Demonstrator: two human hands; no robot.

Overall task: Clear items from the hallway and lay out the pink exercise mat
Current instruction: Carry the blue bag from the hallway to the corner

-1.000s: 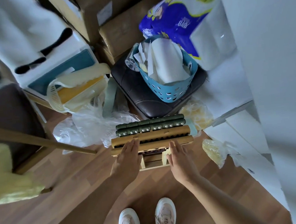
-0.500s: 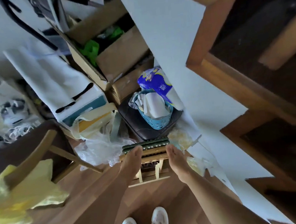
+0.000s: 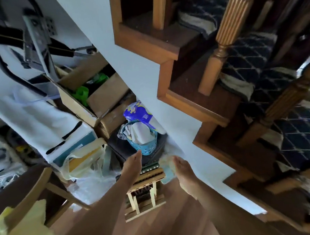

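- Fingers (image 3: 137, 156) on both hands look straight, gripping nothing; left hand (image 3: 132, 167) and right hand (image 3: 183, 171) hover over the wooden stool (image 3: 144, 194).
- Clearing step, I'd guess; pink mat isn't in view.
- Next up: grab some clutter and haul it off.

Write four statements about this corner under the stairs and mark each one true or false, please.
1. The blue perforated plastic basket holds white papers. True.
2. That basket lies tipped on its side. False: it stands upright on a dark padded seat.
3. The left hand grips the basket. False: its fingers are straight and hold nothing.
4. A purple-and-white plastic pack lies behind the basket. True.
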